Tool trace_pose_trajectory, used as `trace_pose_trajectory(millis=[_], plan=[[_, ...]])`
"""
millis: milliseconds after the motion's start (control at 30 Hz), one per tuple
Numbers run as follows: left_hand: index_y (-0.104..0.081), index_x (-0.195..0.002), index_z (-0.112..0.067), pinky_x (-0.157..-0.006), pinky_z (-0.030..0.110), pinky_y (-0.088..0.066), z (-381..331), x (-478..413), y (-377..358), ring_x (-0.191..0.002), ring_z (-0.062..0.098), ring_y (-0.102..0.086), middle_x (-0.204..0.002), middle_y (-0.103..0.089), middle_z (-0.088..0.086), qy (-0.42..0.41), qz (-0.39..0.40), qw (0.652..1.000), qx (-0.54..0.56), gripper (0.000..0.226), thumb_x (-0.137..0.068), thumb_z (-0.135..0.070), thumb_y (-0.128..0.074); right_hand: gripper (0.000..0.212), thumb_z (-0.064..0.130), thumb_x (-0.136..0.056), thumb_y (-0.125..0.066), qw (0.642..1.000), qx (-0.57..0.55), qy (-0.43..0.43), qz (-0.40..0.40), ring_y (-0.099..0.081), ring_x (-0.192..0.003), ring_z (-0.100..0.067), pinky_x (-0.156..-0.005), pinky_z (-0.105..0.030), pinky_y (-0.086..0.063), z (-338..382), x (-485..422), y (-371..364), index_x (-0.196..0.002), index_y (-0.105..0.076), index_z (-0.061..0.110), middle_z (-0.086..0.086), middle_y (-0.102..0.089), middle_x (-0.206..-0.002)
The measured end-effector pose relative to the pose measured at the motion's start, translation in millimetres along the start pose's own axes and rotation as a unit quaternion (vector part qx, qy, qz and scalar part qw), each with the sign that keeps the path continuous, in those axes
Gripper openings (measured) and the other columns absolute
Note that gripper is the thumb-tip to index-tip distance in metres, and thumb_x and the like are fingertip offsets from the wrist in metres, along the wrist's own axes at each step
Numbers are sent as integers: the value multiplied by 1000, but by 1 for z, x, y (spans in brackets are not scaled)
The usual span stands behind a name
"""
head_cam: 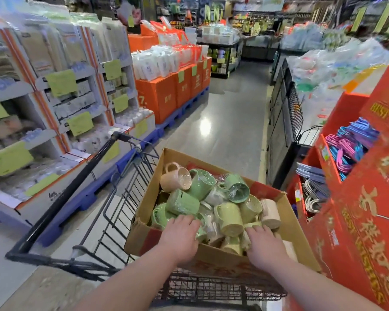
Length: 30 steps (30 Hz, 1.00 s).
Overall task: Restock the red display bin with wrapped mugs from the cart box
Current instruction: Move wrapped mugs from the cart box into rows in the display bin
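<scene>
While cart [81, 198] stands left in aisle, one cardboard box [288, 221] rides its near end. Two hands reach in. Left hand [182, 232] palm down over green mugs [184, 202]. Mugs number at least ten, glossy film-wrapped: green, yellow-green, two peach-beige. Right hand [263, 242] on pale yellow ones. Grip of either cannot be told. Red display bin [357, 198] just right of box, holding coloured hangers [350, 144].

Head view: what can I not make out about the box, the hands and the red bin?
All in the head view.
Left hand and right hand: fingertips sink among the mugs, so holding or only touching is unclear.
Cardboard box: lower mugs hidden under the top layer.
Red display bin: cut off by the right edge; no mug compartment shows.
Green shelf labels: blurred, unreadable.
</scene>
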State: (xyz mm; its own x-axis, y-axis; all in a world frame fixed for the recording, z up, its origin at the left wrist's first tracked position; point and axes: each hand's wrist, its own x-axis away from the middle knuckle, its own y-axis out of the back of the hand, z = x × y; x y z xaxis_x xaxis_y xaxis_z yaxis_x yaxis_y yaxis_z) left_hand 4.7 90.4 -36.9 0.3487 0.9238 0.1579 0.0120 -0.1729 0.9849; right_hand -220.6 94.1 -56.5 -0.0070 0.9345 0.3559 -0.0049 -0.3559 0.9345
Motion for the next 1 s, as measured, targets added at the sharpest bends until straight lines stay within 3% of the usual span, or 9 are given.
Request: trace_pose_trajectory(millis=[233,500,600,800,1000], plan=[[-34,-141,-19,-114,39,-26,5,-69,1,-133,23,-34,-145,-36,4,18,44,999,4,51,-92,-27,-46,62,25,-89,-52,1000,-15,15,15,-22,-142,-28,-115,-48,-24,-20,-81,21,-145,-27,19,-6,-29,-152],[-35,-140,-18,-106,38,-35,-11,-146,-15,-130,23,-39,-143,-38,4,36,113,992,35,52,-91,-30,-46,58,31,-87,-50,997,-60,14,37,-36,-133,-24,-103,-40,-38,-48,-153,30,-141,-32,20,-2,-38,-143],[-36,-139,-20,-103,35,-38,-19,-172,-22,-126,21,-42,-140,-41,3,36,113,991,57,51,-90,-24,-46,59,30,-86,-50,995,-74,22,68,-40,-130,-25,-101,-41,-42,-53,-171,23,-141,-32,21,-4,-41,-141],[-29,-144,-18,-111,38,-32,-29,-224,-23,-135,23,-33,-150,-30,5,35,91,993,63,58,-90,-18,-48,46,31,-89,-48,988,-83,60,111,-51,-118,-26,-92,-37,-45,-53,-187,4,-134,-40,19,-6,-47,-135],[-33,-140,-16,-96,35,-42,-36,-268,-37,-122,24,-44,-139,-40,4,36,87,995,18,54,-89,-18,-50,51,33,-88,-49,984,-98,81,126,-46,-122,-27,-99,-39,-44,-58,-196,-15,-137,-40,19,-6,-46,-136]])
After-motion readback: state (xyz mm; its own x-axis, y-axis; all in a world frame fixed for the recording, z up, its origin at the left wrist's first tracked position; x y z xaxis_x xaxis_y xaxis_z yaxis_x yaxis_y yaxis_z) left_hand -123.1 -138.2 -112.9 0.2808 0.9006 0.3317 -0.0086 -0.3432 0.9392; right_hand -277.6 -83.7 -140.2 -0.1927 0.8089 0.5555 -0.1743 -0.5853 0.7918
